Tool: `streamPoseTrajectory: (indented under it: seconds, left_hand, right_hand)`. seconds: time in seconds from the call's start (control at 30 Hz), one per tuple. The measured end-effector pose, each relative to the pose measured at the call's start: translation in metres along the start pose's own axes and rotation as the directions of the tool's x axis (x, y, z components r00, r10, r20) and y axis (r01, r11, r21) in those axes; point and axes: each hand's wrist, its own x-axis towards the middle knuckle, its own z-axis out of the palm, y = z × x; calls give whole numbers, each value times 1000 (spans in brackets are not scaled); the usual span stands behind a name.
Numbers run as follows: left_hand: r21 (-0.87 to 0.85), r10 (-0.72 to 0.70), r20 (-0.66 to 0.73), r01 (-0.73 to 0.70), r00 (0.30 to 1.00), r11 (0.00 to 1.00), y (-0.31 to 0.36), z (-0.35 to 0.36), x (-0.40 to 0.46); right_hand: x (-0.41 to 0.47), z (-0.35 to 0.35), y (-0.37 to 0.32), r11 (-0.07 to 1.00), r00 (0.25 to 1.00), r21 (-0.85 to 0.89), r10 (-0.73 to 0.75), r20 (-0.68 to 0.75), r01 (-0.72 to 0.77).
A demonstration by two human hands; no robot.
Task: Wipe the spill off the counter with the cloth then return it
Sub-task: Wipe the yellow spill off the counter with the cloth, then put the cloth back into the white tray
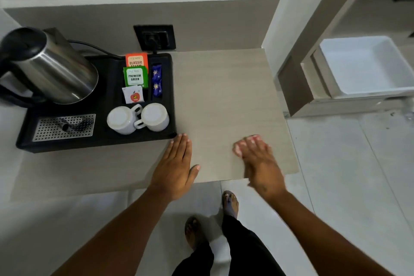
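Note:
The counter (224, 96) is a pale wood-grain top. My left hand (177, 166) lies flat and palm down near its front edge, fingertips close to the black tray's corner, holding nothing. My right hand (257, 159) is over the counter's front right part, fingers spread and blurred, with nothing in it. I see no cloth and no spill on the counter.
A black tray (100, 141) on the left holds a steel kettle (49, 65), two upturned white cups (137, 119), tea sachets (135, 76) and a drip grille (63, 126). A wall socket (154, 37) is behind. A white bin (367, 67) sits in an open drawer at right. My feet stand on tiled floor below.

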Motion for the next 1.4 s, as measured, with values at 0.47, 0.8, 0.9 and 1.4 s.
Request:
streamPoseTrajectory:
  seconds: [0.47,0.8,0.9,1.4]
  left_hand:
    - [49,-12,51,9,999,999,13,-4,7]
    - [81,151,-51,-147,987,986,110,-58,152]
    - [49,218,-96,-215,971,975,163,-82,217]
    - [68,267,-98,-261,959,963,292,-43,443]
  right_hand:
    - [43,16,-86,1000,1000,19,11,-12,-11]
    - [88,-85,33,967,958,155,227,-173,-201]
    - [118,-141,99,971,928,75,241,-284,-229]
    - [263,-202,319,919,916,-55,383,-123,-391]
